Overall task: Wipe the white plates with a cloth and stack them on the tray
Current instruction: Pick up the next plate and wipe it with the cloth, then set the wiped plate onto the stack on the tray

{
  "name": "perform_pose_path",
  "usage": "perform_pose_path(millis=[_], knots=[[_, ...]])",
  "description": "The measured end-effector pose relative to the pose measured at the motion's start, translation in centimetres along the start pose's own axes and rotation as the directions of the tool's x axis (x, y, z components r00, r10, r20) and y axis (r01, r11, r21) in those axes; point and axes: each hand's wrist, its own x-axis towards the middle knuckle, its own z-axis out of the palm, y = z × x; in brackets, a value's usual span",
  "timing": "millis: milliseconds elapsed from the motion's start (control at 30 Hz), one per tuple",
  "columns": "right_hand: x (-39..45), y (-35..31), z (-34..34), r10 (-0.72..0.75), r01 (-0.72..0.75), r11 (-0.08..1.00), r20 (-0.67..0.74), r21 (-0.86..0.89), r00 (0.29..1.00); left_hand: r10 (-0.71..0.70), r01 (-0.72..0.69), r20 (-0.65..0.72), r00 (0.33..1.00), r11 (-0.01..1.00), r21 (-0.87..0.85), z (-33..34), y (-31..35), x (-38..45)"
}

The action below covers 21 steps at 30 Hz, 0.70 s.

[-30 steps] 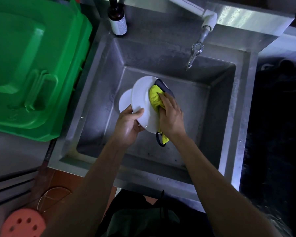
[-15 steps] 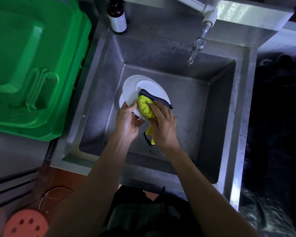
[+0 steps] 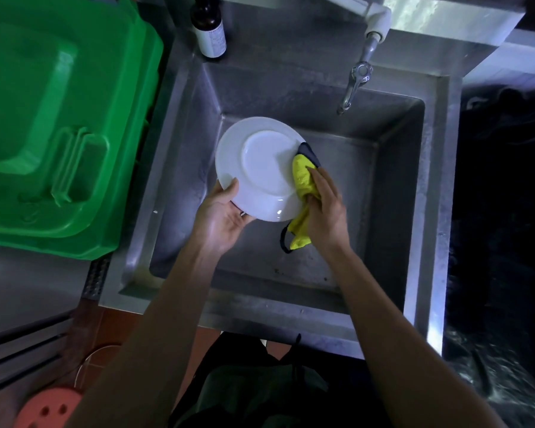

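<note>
- White plate (image 3: 260, 168) held over the sink (image 3: 414, 186), now turned so its underside with the raised foot ring faces up; a second ago held steeply on edge, half a second ago tilted flatter with the cloth on its face.
- Yellow cloth (image 3: 303, 180) with dark trim now pressed against the plate's right rim instead of the middle, its tail hanging below the hand.
- Left hand (image 3: 221, 216) gripping the plate's near edge, thumb on top and fingers curled beneath.
- Right hand (image 3: 326, 208) wrapped round the bunched cloth, fingertips pushing it onto the rim.
- Second plate seen under the first a moment ago now hidden or out of sight; cannot tell which.
- Judged from the flip: wiping moved on to the back and edge, so this plate looks near ready for stacking.
- No tray recognisable in view.
- Further out: tap (image 3: 357, 84) above the basin, brown bottle (image 3: 209, 29) on the back ledge, green bin lid (image 3: 59, 125) on the left, pink perforated disc (image 3: 48, 409) at the lower left.
</note>
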Motion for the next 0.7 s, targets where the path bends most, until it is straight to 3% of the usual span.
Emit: perform_pose_path(millis=[200,467,700], knots=[[2.4,-0.7,-1.3,0.009,-0.008,0.998,0.021,-0.063,1.0,-0.023,0.003,0.118,0.993,0.986,0.168,-1.2,1.1,0.2],[3.8,-1.8,-1.9,0.005,-0.004,0.985,0.01,-0.172,1.0,-0.078,0.011,0.152,0.985,0.916,0.4,-1.3,2.1,0.1],[2.7,-3.7,-1.1,-0.132,0.123,0.928,-0.002,-0.352,0.991,-0.131,0.013,0.167,0.977,0.822,0.57,0.6,1.7,-0.1]])
